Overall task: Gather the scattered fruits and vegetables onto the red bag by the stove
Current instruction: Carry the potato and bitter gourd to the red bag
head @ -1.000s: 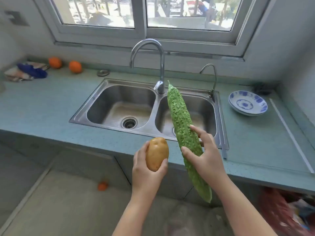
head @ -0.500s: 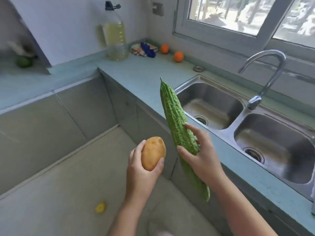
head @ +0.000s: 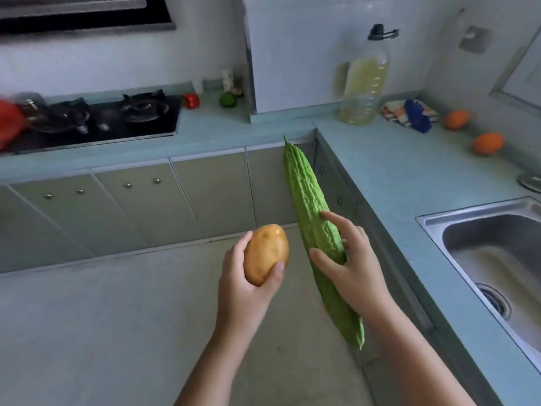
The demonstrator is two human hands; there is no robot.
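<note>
My left hand (head: 246,285) grips a tan potato (head: 265,253) in front of me, over the floor. My right hand (head: 351,265) holds a long green bitter gourd (head: 310,206) upright, its tip pointing up. The red bag (head: 8,121) shows blurred at the far left edge, beside the black gas stove (head: 96,118). A red pepper (head: 191,100) and a green pepper (head: 227,99) lie on the counter right of the stove. Two oranges (head: 456,119) (head: 488,143) sit on the right counter near the wall.
The blue counter (head: 395,171) runs in an L, with cabinet doors (head: 152,206) below. A large oil bottle (head: 364,80) stands in the corner, a folded cloth (head: 409,112) beside it. The steel sink (head: 497,253) is at the right. The range hood (head: 82,13) hangs top left.
My view has swung left from the sink and window to the stove corner. Both hands keep the same hold on the potato and the bitter gourd.
</note>
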